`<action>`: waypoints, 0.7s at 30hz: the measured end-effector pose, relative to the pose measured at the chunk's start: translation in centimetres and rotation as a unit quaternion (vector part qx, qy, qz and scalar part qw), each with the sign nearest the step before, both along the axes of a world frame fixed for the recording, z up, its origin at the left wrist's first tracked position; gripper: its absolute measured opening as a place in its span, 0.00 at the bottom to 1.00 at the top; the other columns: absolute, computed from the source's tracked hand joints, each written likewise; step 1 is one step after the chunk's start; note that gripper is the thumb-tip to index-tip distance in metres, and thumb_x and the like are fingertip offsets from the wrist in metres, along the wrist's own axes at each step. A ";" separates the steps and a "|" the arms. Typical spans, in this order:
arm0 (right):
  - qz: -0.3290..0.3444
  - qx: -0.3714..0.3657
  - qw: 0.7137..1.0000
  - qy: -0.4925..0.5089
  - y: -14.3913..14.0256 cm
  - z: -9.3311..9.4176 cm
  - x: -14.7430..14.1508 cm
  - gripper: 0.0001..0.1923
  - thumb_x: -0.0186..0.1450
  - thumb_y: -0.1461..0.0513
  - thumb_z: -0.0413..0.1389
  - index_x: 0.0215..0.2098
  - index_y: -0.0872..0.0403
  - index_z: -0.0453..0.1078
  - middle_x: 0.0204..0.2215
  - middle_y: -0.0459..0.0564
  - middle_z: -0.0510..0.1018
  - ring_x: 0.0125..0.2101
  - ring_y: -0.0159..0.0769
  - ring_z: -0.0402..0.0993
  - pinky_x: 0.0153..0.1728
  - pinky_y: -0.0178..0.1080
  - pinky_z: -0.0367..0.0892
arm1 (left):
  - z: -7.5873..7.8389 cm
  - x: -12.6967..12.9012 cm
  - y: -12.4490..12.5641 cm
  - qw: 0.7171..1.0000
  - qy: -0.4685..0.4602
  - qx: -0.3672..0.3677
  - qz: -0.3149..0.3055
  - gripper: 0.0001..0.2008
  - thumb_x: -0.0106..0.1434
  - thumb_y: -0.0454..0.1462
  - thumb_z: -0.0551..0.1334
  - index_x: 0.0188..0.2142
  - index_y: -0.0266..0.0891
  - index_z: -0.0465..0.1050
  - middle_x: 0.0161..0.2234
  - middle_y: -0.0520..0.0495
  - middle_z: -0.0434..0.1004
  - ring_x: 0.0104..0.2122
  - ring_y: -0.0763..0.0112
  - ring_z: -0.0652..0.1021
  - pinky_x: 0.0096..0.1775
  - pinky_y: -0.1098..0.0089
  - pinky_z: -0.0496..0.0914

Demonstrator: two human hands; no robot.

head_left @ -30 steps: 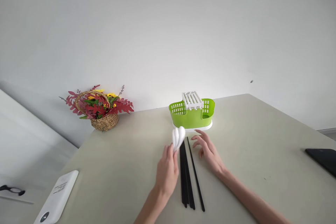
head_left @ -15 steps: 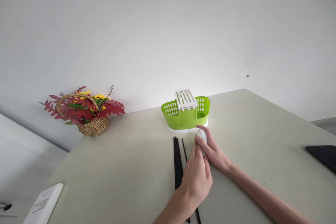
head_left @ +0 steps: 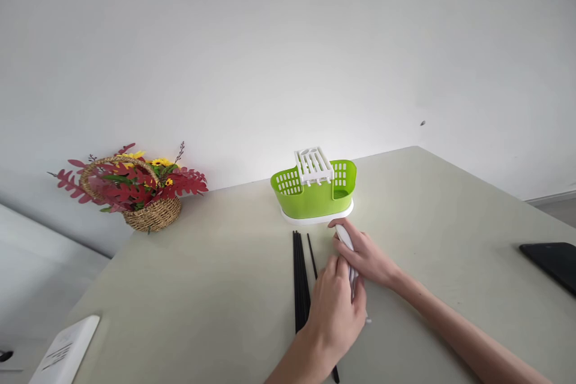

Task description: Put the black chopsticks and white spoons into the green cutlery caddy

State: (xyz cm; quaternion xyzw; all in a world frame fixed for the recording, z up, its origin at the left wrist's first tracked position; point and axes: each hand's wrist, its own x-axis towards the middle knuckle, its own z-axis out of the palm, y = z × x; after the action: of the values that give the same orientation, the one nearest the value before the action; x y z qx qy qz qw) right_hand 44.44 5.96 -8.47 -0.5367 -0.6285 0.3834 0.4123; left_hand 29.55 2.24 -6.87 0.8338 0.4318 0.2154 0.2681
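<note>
Both hands are closed around what looks like a small stack of white spoons [head_left: 344, 236] over the near middle of the table. My right hand [head_left: 363, 255] grips the rounded far end, with its index finger curled over the top. Nearer to me, my left hand [head_left: 335, 306] closes on the handle part and hides much of it. A small white tip pokes out at its right side. Several black chopsticks [head_left: 299, 282] lie bundled beside my left hand, with a single black chopstick [head_left: 312, 255] just to their right, partly covered by that hand.
Beyond my hands stands a green basket [head_left: 315, 204] with a white slotted top [head_left: 315, 165] and white base. A wicker flower basket [head_left: 153, 214] is at the back left. A white box-like object [head_left: 65, 348] lies front left, a black phone [head_left: 551, 261] at the right edge.
The white spoons have turned a little in my hands, and a white tip now shows beside my left hand. The view has shifted slightly; the green basket and chopsticks stay in place.
</note>
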 end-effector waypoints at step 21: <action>-0.081 -0.014 0.930 -0.359 -0.2 -0.3 -0.3 0.17 0.73 0.55 0.45 0.57 0.42 0.67 0.23 0.44 0.77 0.25 0.41 0.74 0.29 0.36 0.50 | -0.5 -0.6 -1.1 0.994 0.088 0.068 0.007 0.10 0.73 0.34 0.52 0.45 0.39 0.72 0.40 0.43 0.77 0.42 0.56 0.78 0.42 0.56 0.76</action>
State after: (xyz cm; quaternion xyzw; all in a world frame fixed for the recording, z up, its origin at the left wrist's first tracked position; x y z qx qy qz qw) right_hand 44.12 5.74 -8.78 -0.6930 -0.6837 0.1390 0.1816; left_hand 28.91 1.17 -7.33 0.8627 0.4441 0.1721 0.1700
